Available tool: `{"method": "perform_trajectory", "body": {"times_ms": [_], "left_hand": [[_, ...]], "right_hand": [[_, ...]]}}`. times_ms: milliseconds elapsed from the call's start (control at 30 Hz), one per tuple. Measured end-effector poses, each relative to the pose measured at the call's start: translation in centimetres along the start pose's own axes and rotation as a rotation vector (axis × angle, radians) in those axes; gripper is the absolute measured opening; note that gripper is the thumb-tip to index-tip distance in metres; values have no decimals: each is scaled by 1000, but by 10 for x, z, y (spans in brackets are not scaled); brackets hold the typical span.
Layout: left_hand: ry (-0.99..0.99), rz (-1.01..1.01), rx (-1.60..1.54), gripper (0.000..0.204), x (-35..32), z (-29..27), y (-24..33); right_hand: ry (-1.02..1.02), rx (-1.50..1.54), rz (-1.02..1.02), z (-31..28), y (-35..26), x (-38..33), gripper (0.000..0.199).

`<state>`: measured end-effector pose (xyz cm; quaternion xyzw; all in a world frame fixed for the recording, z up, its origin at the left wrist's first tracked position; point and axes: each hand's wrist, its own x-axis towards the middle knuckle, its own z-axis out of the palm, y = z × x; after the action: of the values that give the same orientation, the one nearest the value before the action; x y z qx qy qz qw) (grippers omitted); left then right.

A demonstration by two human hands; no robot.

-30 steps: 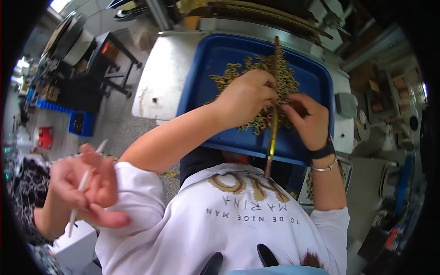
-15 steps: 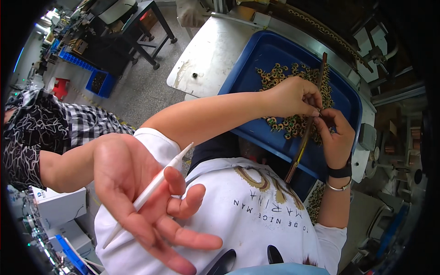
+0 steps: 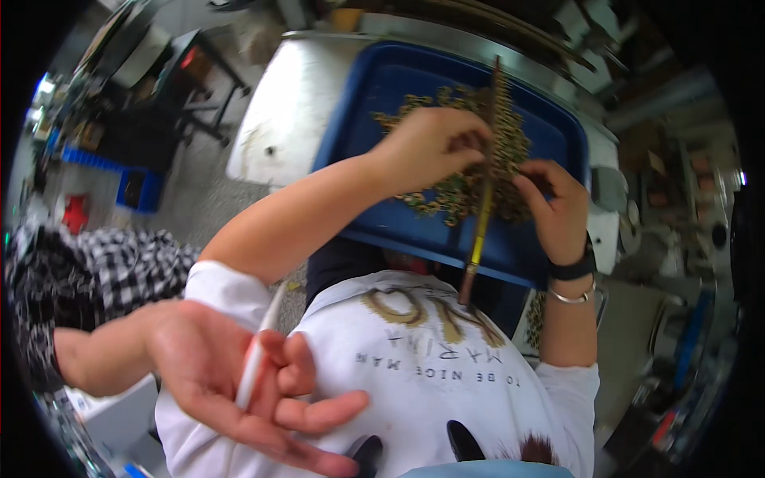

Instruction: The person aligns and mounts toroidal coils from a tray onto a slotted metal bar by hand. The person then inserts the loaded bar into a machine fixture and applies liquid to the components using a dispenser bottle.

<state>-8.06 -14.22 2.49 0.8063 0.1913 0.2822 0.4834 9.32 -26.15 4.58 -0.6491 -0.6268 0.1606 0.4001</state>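
A long, narrow metal strip [image 3: 480, 231], dark with a yellow stretch, runs from the tray's far side to the front of my shirt. My left hand [image 3: 437, 143] is closed, its curled fingertips at the left edge of this strip. To the right of it, my right hand [image 3: 558, 207] has thumb and index finger pinched together at the pile of small brass-coloured ring-like parts [image 3: 446, 195]. Whatever lies between those fingertips is too blurred to tell. The parts lie in a blue tray [image 3: 358, 231] in front of me.
From the left reaches another person's open hand [image 3: 231, 374] with a white pen-like stick [image 3: 256, 362] across it, close to my left arm. A white tabletop [image 3: 275, 119] carries the tray. At the far left stand a dark cart [image 3: 187, 88] and a blue bin [image 3: 139, 191].
The whole view has shifted and blurred. My right hand has parted from my left and moved to the pile beside the strip. The other person's hand has sunk a little.
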Motion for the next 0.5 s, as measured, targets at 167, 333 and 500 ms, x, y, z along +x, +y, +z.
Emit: {"method": "perform_trajectory", "body": {"times_ms": [167,333,500], "left_hand": [[7,218,439,37,1,-3,-6],[-108,314,504,42,0,8,1],[-175,417,621,40,2,11,-5]], "right_hand": [[-44,115,87,-3,3,-3,12],[-208,-3,-22,-2,2,-7,11],[-164,138,81,6,2,-8,11]]}}
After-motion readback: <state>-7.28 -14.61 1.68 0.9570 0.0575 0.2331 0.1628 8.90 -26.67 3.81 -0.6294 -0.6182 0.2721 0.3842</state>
